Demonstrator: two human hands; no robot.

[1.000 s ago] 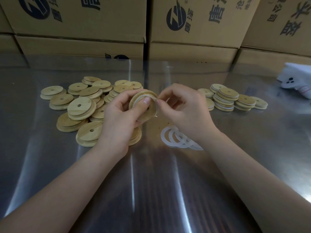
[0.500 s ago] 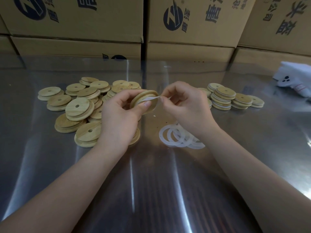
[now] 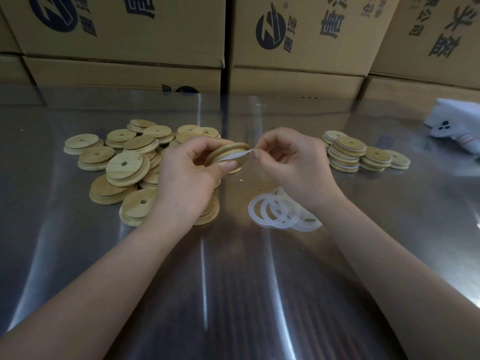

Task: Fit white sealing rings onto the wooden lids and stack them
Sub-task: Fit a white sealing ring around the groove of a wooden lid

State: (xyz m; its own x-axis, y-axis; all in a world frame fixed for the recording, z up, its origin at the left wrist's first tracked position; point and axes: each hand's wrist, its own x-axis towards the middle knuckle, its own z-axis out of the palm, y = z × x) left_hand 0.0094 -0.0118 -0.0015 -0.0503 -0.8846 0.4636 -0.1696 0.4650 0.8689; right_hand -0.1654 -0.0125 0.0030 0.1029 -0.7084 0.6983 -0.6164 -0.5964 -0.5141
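Matt wooden lids (image 3: 124,165), glossy steel table (image 3: 233,294), cardboard boxes (image 3: 298,29)

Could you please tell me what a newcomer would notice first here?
At the centre, the left hand holds a round wooden lid while the right hand pinches a white sealing ring stretched over it. A loose heap of bare wooden lids lies to the left, short stacks of ringed lids to the right, and spare white rings lie on the metal table.
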